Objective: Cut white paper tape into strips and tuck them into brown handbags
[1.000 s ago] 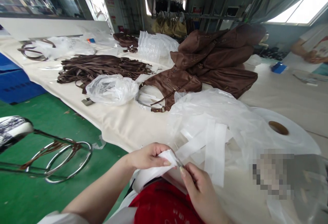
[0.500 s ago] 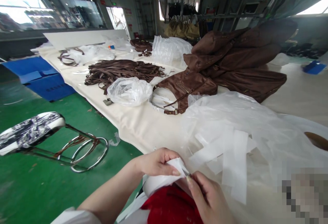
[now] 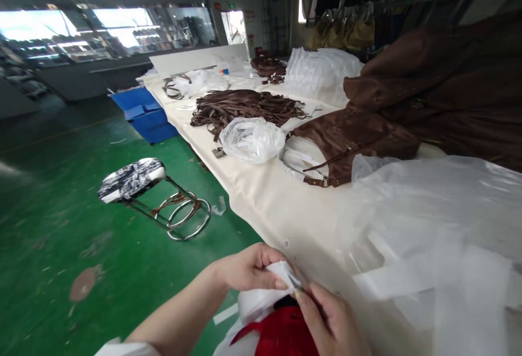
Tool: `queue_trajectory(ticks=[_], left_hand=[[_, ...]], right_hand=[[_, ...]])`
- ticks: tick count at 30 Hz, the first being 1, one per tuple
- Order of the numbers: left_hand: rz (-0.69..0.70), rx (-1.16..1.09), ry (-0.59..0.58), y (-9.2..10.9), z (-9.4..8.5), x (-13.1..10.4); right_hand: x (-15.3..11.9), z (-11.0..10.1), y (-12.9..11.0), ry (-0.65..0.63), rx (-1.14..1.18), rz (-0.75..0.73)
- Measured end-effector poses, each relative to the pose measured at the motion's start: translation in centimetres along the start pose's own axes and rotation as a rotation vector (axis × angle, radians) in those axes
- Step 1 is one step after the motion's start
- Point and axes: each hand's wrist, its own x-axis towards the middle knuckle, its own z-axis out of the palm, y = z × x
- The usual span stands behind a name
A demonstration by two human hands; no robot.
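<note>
At the bottom centre, my left hand [image 3: 258, 269] pinches a piece of white material [image 3: 281, 273] between thumb and fingers. Close beside it on the right, my right hand [image 3: 326, 315] has its thumb and fingers closed at the edge of the same white material. A small grey sliver shows between the fingertips, too small to name. Red cloth [image 3: 281, 334] lies just below both hands. To their right, white strips [image 3: 403, 274] and clear plastic sheets [image 3: 460, 198] cover the cream table [image 3: 269, 198].
Brown bags [image 3: 375, 133] are piled at the right. Brown straps [image 3: 248, 107], a clear plastic bag [image 3: 253, 139] and stacked plastic [image 3: 320, 73] lie farther back. A patterned stool [image 3: 132, 179] and blue box [image 3: 150, 122] stand on the green floor at left.
The view has turned left, so table, stool and bags appear farther right. Both hands stay closed around the white material, nearly in the same place in the picture.
</note>
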Motion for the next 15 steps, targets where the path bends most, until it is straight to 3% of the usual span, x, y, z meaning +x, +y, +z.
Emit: queue_trajectory(ticks=[6, 10, 15], left_hand=[[-0.030, -0.023, 0.092, -0.6, -1.0, -3.3], [-0.065, -0.045, 0.157, -1.0, -1.6, -4.7], [-0.082, -0.046, 0.167, -1.4, -2.1, -5.3]], right_hand=[[1.7, 2.4, -0.1, -0.140, -0.020, -0.139], [1.9, 3.2, -0.9, -0.146, 0.017, -0.086], [2.5, 3.5, -1.6, -0.255, 0.033, -0.034]])
